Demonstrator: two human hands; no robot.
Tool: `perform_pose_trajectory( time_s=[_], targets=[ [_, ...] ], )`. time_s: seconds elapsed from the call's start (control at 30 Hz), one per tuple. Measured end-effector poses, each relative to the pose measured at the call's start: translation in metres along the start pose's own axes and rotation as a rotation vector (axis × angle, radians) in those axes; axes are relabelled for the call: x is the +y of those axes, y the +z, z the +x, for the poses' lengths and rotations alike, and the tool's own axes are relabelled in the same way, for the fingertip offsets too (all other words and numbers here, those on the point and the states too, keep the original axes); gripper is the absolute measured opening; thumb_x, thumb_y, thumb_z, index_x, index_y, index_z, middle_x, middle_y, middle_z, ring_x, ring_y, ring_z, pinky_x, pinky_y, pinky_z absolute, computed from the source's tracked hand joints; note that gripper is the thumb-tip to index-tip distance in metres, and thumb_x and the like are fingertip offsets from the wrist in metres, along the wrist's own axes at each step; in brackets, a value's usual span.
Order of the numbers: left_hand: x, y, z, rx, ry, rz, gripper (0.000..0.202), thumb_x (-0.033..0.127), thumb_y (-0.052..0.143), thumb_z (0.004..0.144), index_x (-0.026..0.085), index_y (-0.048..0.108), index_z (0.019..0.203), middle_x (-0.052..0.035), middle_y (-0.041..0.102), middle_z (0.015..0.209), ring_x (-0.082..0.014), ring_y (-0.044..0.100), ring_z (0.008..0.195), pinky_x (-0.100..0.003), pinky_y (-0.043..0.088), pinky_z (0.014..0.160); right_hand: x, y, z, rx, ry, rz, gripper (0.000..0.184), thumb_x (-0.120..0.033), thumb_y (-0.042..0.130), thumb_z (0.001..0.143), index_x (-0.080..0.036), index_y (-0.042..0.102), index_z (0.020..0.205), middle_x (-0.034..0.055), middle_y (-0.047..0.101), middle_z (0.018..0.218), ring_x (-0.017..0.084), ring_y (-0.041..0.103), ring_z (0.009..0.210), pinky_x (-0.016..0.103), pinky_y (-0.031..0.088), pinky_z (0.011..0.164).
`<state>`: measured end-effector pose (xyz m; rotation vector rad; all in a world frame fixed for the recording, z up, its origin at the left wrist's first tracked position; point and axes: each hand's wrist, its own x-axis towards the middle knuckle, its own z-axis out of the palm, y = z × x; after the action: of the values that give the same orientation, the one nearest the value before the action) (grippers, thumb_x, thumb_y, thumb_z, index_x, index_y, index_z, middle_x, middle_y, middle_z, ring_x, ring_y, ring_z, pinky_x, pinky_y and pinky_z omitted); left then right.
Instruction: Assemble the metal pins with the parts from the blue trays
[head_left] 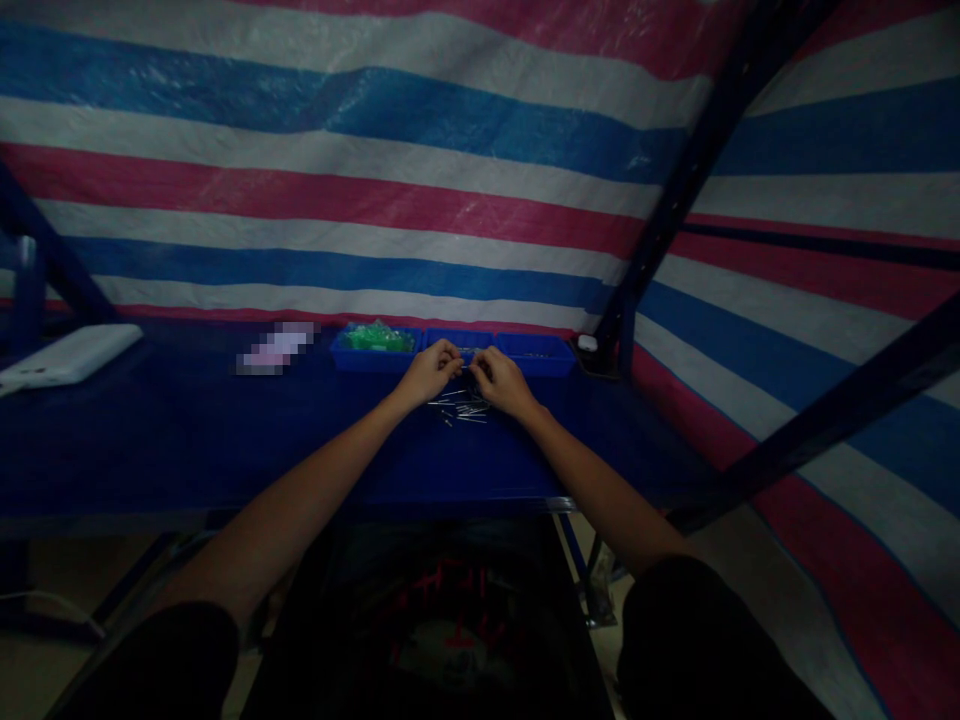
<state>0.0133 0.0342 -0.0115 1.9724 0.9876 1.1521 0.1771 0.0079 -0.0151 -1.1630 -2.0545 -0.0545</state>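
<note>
My left hand (431,372) and my right hand (501,381) meet fingertip to fingertip above the dark blue table (187,430), both pinched closed on a thin metal piece too small to name. Just below the hands lies a loose pile of thin metal pins (459,407). Behind them stands a row of blue trays: the left tray (375,355) holds green parts (377,337), the middle tray (459,342) sits right behind my fingers, and the right tray (541,353) holds small dark bits.
A white flat device (71,357) lies at the table's far left, a blurred pink-white item (274,348) left of the trays. A small white object (587,343) sits by the dark metal frame post (660,230). A striped tarp hangs behind.
</note>
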Motion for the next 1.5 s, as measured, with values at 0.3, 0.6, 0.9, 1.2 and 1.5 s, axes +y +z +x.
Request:
perform_pose_trajectory(
  time_s=[0.3,0.6,0.9,1.2,1.5],
  targets=[
    [0.005,-0.001,-0.001,-0.020,0.029,0.111,0.010,0.016,0.052,0.076,0.014,0.055,0.085,-0.0031,0.064,0.075,-0.0123,0.061,0.067,-0.026,0.049,0.068,0.007,0.000,0.002,0.001,0.046,-0.003,0.020,-0.030,0.042,0.087,-0.017,0.055,0.080,0.0025,0.057,0.075,0.013,0.051,0.068,0.024,0.035,0.065],
    [0.006,-0.004,-0.003,0.045,-0.043,0.260,0.029,0.038,0.044,0.083,0.015,0.057,0.071,-0.0038,0.064,0.065,-0.0142,0.059,0.060,-0.024,0.045,0.059,-0.004,-0.005,0.001,-0.032,0.017,-0.016,0.016,-0.028,0.046,0.086,-0.018,0.057,0.088,0.0015,0.059,0.075,0.012,0.051,0.066,0.023,0.037,0.063],
    [0.000,-0.006,-0.007,-0.243,0.077,0.567,0.022,0.030,0.056,0.075,0.016,0.062,0.090,-0.0038,0.066,0.075,-0.0144,0.060,0.066,-0.023,0.043,0.060,0.031,-0.029,0.003,0.254,0.285,-0.192,0.023,-0.030,0.040,0.086,-0.016,0.059,0.084,0.0071,0.062,0.082,0.017,0.055,0.077,0.027,0.038,0.071],
    [0.000,-0.009,-0.008,-0.320,0.029,0.724,0.010,0.023,0.057,0.070,0.020,0.066,0.073,-0.0043,0.067,0.081,-0.0163,0.061,0.071,-0.023,0.042,0.062,0.058,-0.039,-0.004,0.315,0.678,-0.293,0.032,-0.041,0.042,0.085,-0.015,0.061,0.085,0.0113,0.065,0.085,0.021,0.059,0.079,0.029,0.040,0.069],
    [0.002,-0.005,-0.009,-0.227,0.057,0.529,0.011,0.020,0.051,0.076,0.018,0.060,0.083,-0.0010,0.064,0.069,-0.0137,0.060,0.064,-0.022,0.042,0.058,0.058,-0.032,0.000,0.297,0.629,-0.331,0.027,-0.038,0.045,0.085,-0.019,0.064,0.090,0.0091,0.067,0.084,0.020,0.060,0.077,0.027,0.041,0.066]
  ],
)
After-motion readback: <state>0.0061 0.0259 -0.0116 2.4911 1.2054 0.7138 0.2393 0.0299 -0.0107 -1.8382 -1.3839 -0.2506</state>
